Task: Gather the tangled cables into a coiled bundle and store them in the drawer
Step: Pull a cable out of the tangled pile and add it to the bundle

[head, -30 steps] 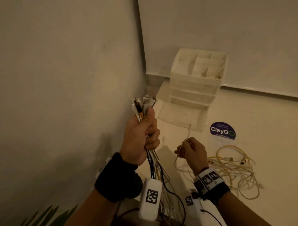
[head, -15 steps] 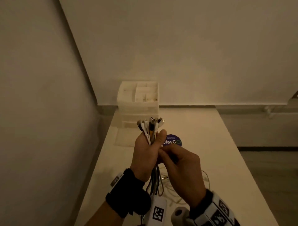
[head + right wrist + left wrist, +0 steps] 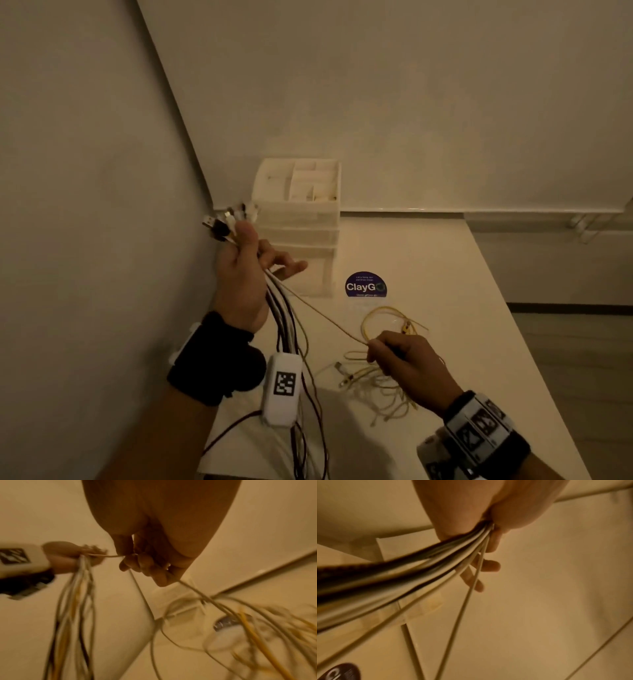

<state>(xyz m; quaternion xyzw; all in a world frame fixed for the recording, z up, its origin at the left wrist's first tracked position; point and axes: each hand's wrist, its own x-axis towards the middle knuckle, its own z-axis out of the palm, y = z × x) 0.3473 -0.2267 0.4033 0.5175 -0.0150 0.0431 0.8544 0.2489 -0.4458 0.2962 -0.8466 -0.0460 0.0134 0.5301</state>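
The left hand (image 3: 239,270) is raised beside the wall and grips a bundle of cables (image 3: 286,322) between thumb and palm; the plugs (image 3: 227,219) stick out above the thumb, and two fingers (image 3: 291,267) point straight toward the drawer unit (image 3: 301,219). The left wrist view shows what the head view hides: the black and white strands (image 3: 412,566) leave the bottom of the fist pressed tightly together, and one thin cable (image 3: 467,597) goes away from them alone. The right hand (image 3: 407,363) is lower, over the table (image 3: 462,274), with its fingers curled around this thin cable (image 3: 329,320), which is stretched straight between the two hands; the right wrist view shows it pinched at the fingertips (image 3: 130,562) and passing out below the hand to the loose tangle (image 3: 257,622). This tangle of yellow and pale cables (image 3: 383,377) lies on the table under the right hand, near a round purple sticker (image 3: 365,285); the lowest drawer (image 3: 308,274) of the unit stands pulled out.
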